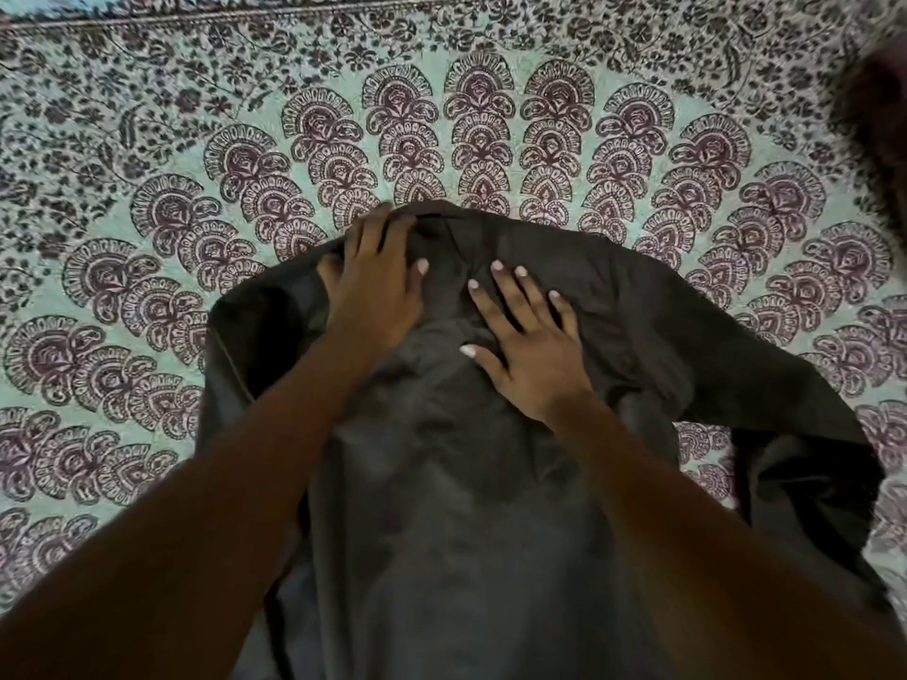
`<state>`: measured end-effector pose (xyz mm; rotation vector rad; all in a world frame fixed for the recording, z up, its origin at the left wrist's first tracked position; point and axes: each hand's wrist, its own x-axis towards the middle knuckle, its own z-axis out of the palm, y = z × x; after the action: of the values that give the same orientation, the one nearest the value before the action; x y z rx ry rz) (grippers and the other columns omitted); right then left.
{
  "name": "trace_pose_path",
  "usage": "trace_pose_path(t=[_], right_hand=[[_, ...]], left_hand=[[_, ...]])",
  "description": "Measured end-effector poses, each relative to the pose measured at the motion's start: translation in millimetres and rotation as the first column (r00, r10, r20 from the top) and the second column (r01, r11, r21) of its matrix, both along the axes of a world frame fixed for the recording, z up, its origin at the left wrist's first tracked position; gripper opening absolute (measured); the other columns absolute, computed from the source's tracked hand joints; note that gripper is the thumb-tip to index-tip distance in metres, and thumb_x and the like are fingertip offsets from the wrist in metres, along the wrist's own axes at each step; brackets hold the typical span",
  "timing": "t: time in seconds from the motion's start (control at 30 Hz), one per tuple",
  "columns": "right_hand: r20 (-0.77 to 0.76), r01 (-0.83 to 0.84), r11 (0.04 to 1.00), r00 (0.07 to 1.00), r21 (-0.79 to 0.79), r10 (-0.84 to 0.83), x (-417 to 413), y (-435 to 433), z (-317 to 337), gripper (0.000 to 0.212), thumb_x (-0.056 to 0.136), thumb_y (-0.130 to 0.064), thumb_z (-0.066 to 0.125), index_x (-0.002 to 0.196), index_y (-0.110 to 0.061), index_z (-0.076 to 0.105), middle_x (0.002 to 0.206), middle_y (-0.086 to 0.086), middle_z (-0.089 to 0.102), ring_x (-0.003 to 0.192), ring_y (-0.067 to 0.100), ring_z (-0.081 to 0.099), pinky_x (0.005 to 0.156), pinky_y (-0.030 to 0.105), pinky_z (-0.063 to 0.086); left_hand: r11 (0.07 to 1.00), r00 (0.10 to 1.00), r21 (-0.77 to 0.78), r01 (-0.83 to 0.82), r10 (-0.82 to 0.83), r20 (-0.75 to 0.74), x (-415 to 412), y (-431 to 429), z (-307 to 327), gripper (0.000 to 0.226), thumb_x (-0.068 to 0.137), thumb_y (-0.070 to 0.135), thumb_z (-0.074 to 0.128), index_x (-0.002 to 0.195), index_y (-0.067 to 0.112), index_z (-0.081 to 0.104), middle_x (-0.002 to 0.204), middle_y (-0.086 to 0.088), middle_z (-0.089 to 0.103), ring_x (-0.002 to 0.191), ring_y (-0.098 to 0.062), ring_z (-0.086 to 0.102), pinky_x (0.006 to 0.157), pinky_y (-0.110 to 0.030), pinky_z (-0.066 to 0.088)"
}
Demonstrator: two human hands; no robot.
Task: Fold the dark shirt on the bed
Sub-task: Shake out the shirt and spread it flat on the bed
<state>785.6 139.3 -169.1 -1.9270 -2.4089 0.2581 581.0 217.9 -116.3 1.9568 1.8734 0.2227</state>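
Note:
The dark shirt [466, 507] lies spread on the bed, its collar end pointing away from me and its body running down to the bottom of the view. One sleeve stretches out to the right [765, 375]; the left shoulder is bunched. My left hand [375, 282] rests on the shirt near the collar, its fingers bent over the fabric edge. My right hand [527, 341] lies flat on the upper chest with its fingers spread, pressing the cloth.
The bed is covered by a pale green sheet [481, 115] with a dark purple mandala print, open on the far side and to the left. A dark blurred object [878, 139] sits at the upper right edge.

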Motion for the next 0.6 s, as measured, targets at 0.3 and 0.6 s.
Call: trace_pose_path(t=[0.3,0.6], right_hand=[[0.043,0.023,0.998,0.999,0.054,-0.025,2,-1,-5,0.065,0.103,-0.066,0.031,0.162,-0.038,0.024,0.173,0.000,0.012,0.160,0.021,0.011,0.123,0.048,0.018],[0.042,0.018,0.998,0.999,0.066,-0.021,1,0,-7,0.070,0.104,-0.062,0.030,0.164,-0.029,0.019,0.173,0.000,0.011,0.160,0.020,0.010,0.123,0.046,0.018]], left_hand=[[0.991,0.962,-0.034,-0.132,0.136,0.238,-4,71,11,0.048,0.081,0.012,0.077,0.121,0.018,0.050,0.093,0.005,0.063,0.094,-0.017,0.058,0.093,-0.033,0.035],[0.893,0.952,0.446,0.058,0.085,-0.294,26,7,-2,0.033,0.087,0.012,0.059,0.119,0.016,0.052,0.122,-0.021,0.055,0.106,-0.037,0.050,0.090,-0.050,0.037]])
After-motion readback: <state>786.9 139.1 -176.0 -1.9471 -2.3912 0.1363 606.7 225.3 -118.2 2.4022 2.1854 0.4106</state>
